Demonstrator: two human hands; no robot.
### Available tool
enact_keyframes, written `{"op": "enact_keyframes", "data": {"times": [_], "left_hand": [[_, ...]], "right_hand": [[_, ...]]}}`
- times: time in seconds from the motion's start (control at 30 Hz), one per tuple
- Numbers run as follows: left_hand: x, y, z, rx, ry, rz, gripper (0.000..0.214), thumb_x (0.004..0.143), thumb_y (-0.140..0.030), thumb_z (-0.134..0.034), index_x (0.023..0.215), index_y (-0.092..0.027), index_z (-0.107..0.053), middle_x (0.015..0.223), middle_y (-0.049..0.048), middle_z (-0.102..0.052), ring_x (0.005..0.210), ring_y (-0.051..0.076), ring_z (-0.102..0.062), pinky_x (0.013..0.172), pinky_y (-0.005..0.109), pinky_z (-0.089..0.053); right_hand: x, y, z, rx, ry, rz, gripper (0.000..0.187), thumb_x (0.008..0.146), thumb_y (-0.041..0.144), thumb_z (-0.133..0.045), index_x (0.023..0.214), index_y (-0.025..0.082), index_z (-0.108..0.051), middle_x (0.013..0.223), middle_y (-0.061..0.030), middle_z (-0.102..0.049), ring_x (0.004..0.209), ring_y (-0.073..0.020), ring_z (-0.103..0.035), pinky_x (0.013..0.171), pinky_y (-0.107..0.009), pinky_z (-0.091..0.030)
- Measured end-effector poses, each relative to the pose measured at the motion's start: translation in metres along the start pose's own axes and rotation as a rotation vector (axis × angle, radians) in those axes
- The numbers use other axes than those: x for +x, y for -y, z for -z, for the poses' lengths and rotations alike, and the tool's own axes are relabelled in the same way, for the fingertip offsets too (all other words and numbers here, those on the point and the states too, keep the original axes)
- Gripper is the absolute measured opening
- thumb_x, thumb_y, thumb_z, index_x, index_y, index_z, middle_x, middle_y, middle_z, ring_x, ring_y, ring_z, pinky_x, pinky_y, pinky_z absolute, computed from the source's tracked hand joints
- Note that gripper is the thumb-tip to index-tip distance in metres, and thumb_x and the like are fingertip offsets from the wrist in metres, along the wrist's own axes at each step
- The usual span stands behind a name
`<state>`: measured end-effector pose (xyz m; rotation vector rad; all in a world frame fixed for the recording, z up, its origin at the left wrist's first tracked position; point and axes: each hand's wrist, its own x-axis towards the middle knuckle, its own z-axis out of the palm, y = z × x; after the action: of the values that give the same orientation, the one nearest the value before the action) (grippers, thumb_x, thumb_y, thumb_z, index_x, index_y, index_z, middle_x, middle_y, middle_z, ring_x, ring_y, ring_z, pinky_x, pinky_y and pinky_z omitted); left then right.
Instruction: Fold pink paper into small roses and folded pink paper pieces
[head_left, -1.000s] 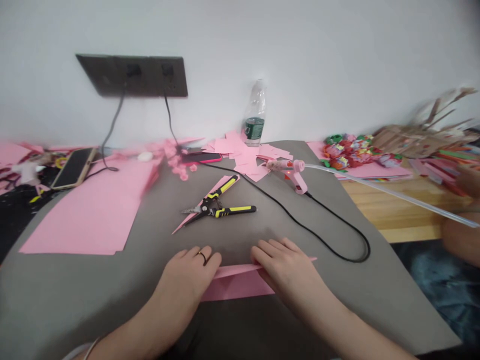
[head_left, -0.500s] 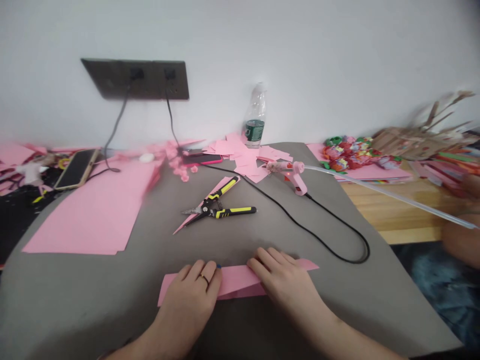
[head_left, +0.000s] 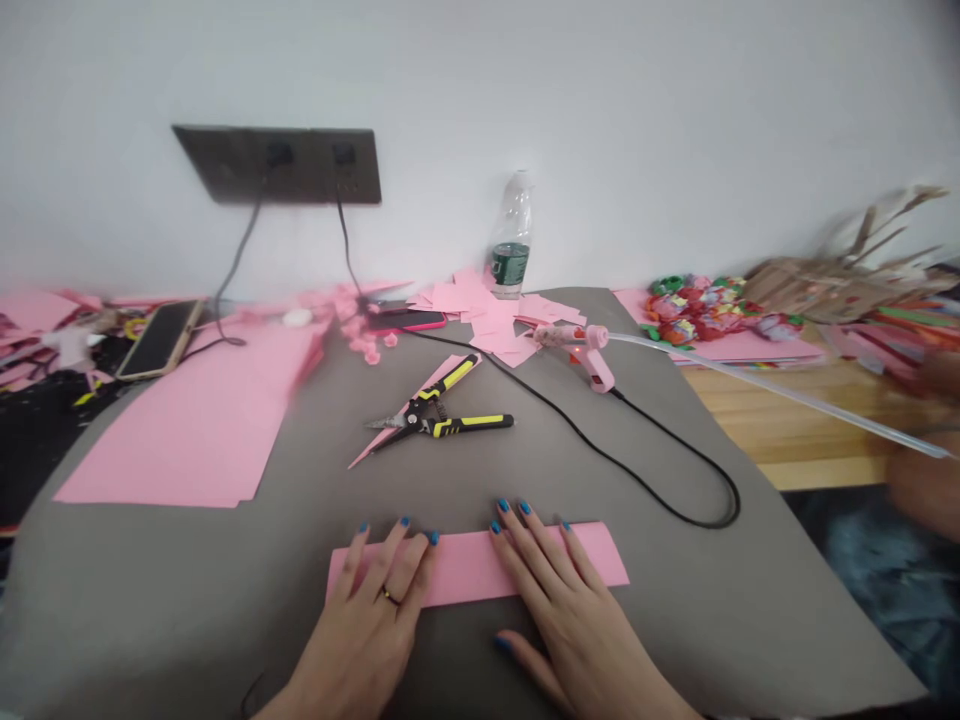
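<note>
A folded strip of pink paper (head_left: 465, 568) lies flat on the grey table (head_left: 675, 620) in front of me. My left hand (head_left: 375, 600) rests on its left part, fingers stretched out and a dark ring on one finger. Spread across the right part is my right hand (head_left: 566, 600), its thumb below the strip's near edge. Both hands press from above and grip nothing. Beyond the strip, yellow-and-black pliers-like snips (head_left: 435, 412) lie with their handles apart on a thin pink paper piece (head_left: 364, 455).
A pink glue gun (head_left: 581, 350) with a long clear glue stick and a black cable (head_left: 675, 510) lies right of centre. Pink sheets (head_left: 187, 430), a phone (head_left: 161, 340) and a bottle (head_left: 512, 240) stand around. Paper flowers (head_left: 697, 310) and a person's blurred arm (head_left: 926, 480) are at right.
Both hands have gone from curled over the paper to flat with outstretched fingers. The paper, earlier partly lifted at the fold, now lies pressed flat as a narrow strip.
</note>
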<state>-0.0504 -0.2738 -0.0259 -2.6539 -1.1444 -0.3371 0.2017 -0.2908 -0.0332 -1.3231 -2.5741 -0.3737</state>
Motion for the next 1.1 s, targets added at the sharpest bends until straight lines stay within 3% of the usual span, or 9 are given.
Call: {"op": "enact_keyframes", "data": {"times": [0.13, 0.33, 0.5, 0.67, 0.77, 0.83, 0.97, 1.1], "left_hand": [[-0.012, -0.008, -0.006, -0.026, -0.023, 0.080, 0.041, 0.093, -0.033, -0.049, 0.124, -0.017, -0.070, 0.129, 0.0084, -0.069, 0.136, 0.027, -0.040, 0.124, 0.048, 0.003], [-0.033, -0.003, -0.022, 0.011, 0.009, -0.010, 0.055, 0.083, -0.031, -0.054, 0.135, -0.013, -0.061, 0.141, 0.0110, -0.063, 0.155, 0.028, -0.005, 0.123, 0.055, 0.008], [-0.042, -0.006, -0.037, 0.001, 0.053, 0.014, 0.068, 0.080, -0.040, -0.055, 0.143, -0.018, -0.054, 0.149, 0.0095, -0.056, 0.156, 0.028, 0.003, 0.122, 0.061, 0.010], [-0.041, -0.006, -0.033, 0.016, 0.077, 0.040, 0.068, 0.077, -0.036, -0.056, 0.142, -0.018, -0.055, 0.148, 0.0092, -0.057, 0.156, 0.026, 0.006, 0.122, 0.060, 0.009], [-0.041, 0.004, -0.032, 0.005, 0.034, -0.043, 0.066, 0.082, -0.036, -0.053, 0.145, -0.016, -0.052, 0.147, 0.0072, -0.058, 0.156, 0.024, 0.004, 0.123, 0.054, 0.011], [-0.043, 0.009, -0.034, -0.020, 0.002, -0.050, 0.071, 0.086, -0.037, -0.051, 0.152, -0.013, -0.041, 0.145, 0.0078, -0.059, 0.157, 0.022, -0.001, 0.125, 0.049, 0.008], [-0.058, 0.015, -0.042, -0.029, -0.027, 0.066, 0.078, 0.093, -0.036, -0.044, 0.161, -0.012, -0.014, 0.145, 0.0104, -0.059, 0.155, 0.018, -0.016, 0.126, 0.042, -0.002], [-0.077, 0.022, -0.038, 0.023, -0.013, 0.189, 0.072, 0.097, -0.030, -0.039, 0.162, -0.019, -0.010, 0.143, 0.0108, -0.061, 0.146, 0.021, -0.040, 0.125, 0.044, -0.007]], "right_hand": [[-0.003, 0.001, -0.005, 0.002, 0.023, -0.005, 0.066, 0.090, 0.036, -0.053, 0.148, 0.008, -0.043, 0.154, -0.0143, -0.048, 0.142, -0.0334, -0.038, 0.106, -0.049, -0.036], [-0.008, 0.000, -0.006, 0.010, 0.047, -0.013, 0.074, 0.087, 0.036, -0.054, 0.153, 0.007, -0.036, 0.157, -0.0134, -0.043, 0.143, -0.0328, -0.037, 0.105, -0.049, -0.038], [0.002, 0.017, -0.009, 0.012, 0.025, -0.028, 0.077, 0.089, 0.041, -0.052, 0.154, 0.004, -0.034, 0.157, -0.0148, -0.043, 0.139, -0.0365, -0.042, 0.102, -0.054, -0.040], [0.022, 0.048, -0.022, 0.096, 0.000, 0.020, 0.072, 0.092, 0.049, -0.048, 0.152, 0.010, -0.041, 0.157, -0.0077, -0.043, 0.133, -0.0357, -0.050, 0.098, -0.052, -0.044], [0.023, 0.050, -0.024, 0.090, 0.007, -0.010, 0.070, 0.095, 0.044, -0.046, 0.156, 0.011, -0.034, 0.157, -0.0054, -0.043, 0.134, -0.0323, -0.050, 0.100, -0.048, -0.044], [0.015, 0.040, -0.022, 0.063, 0.012, -0.038, 0.072, 0.097, 0.039, -0.043, 0.159, 0.009, -0.024, 0.157, -0.0062, -0.043, 0.136, -0.0302, -0.048, 0.101, -0.046, -0.042], [-0.015, 0.004, -0.017, -0.042, 0.049, -0.175, 0.068, 0.101, 0.032, -0.033, 0.161, 0.009, -0.011, 0.156, -0.0083, -0.046, 0.139, -0.0273, -0.046, 0.106, -0.045, -0.037], [-0.047, -0.028, -0.014, -0.125, 0.071, -0.263, 0.068, 0.104, 0.038, -0.029, 0.162, 0.010, -0.009, 0.153, -0.0124, -0.049, 0.138, -0.0305, -0.046, 0.106, -0.049, -0.035]]}}
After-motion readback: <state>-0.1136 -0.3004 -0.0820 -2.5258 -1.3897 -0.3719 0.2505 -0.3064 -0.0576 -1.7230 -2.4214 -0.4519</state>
